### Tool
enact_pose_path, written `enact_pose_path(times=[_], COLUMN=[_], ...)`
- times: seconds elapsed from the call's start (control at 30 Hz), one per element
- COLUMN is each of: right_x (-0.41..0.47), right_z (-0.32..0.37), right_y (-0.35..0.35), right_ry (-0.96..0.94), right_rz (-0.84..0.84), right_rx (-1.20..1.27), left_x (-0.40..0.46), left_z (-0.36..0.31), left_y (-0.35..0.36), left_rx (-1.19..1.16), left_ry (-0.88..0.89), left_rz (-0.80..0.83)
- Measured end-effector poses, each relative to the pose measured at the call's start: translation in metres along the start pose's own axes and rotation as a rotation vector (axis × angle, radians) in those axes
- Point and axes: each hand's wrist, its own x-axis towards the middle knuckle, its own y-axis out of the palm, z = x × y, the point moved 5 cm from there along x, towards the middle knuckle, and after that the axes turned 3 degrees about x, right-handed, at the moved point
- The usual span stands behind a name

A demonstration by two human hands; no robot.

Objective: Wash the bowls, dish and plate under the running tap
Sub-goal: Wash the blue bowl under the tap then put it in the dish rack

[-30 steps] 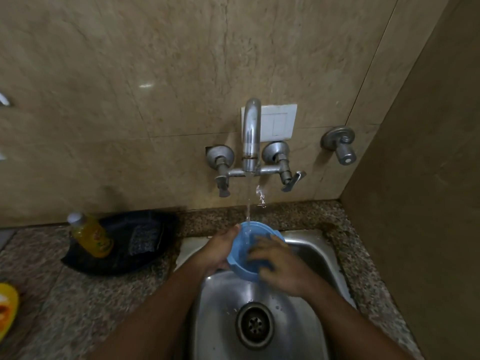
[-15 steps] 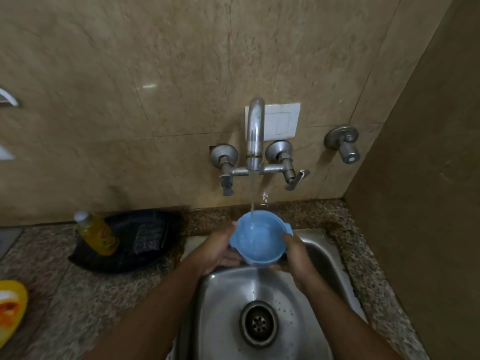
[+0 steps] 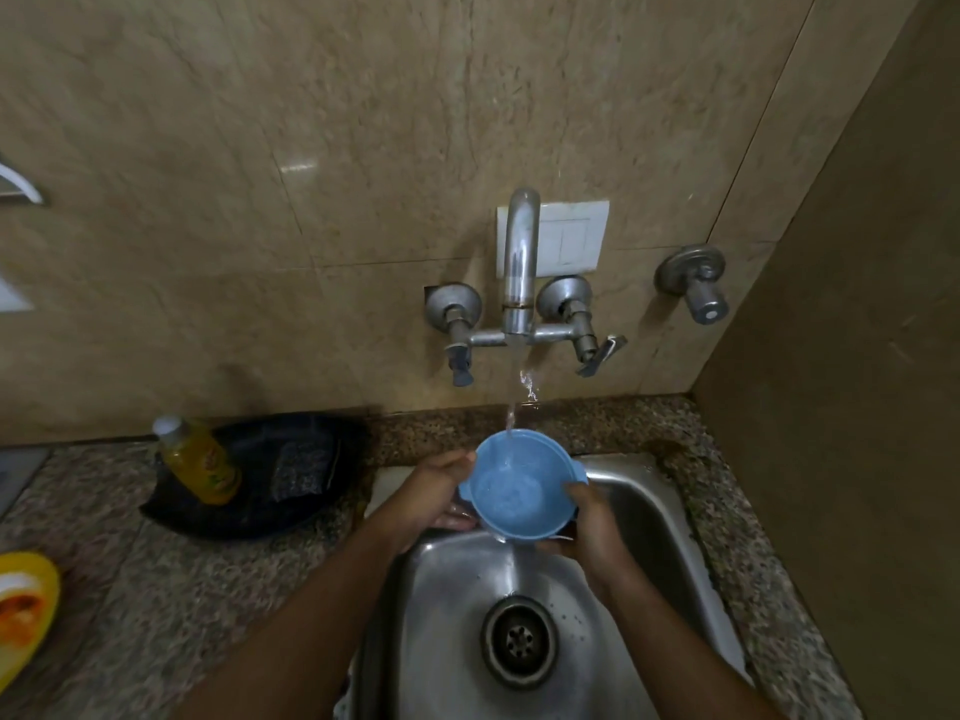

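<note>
Two hands: your left hand (image 3: 436, 493) and right hand (image 3: 589, 517) grasp the blue bowl (image 3: 522, 485), centre frame, over the sink (image 3: 649, 504).
Slip risk: wet plastic could slide free.
Splash risk: the tap (image 3: 519, 262) stream, upper centre, could spatter the surface (image 3: 156, 589).

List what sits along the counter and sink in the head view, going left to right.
yellow dish → yellow bottle → scrub pad on the black tray → left hand → blue bowl → right hand → sink's right rim.
</note>
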Motion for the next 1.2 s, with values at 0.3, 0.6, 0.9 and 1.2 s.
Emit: enact_pose_path(times=[0.3,0.6,0.9,1.2], right_x=[-0.007,-0.043,-0.072,-0.056], right_z=[0.008,-0.005,-0.006,-0.022], right_y=[0.013,0.013,0.011,0.003], right_ry=[-0.2,-0.543,-0.982,-0.887], right_rz=[0.228,0.316,0.031,-0.06], right_rx=[-0.331,-0.747,-1.123,-1.11], left_x=[-0.025,-0.057,-0.075,-0.064], left_z=[0.004,0.02,0.035,0.004], left_y=[-0.027,-0.032,0.014,0.039], left_rx=[-0.019,0.016,-0.432,-0.749], left_ry=[0.221,0.313,0.007,-0.117], left_rz=[0.045,-0.022,-0.078,-0.01])
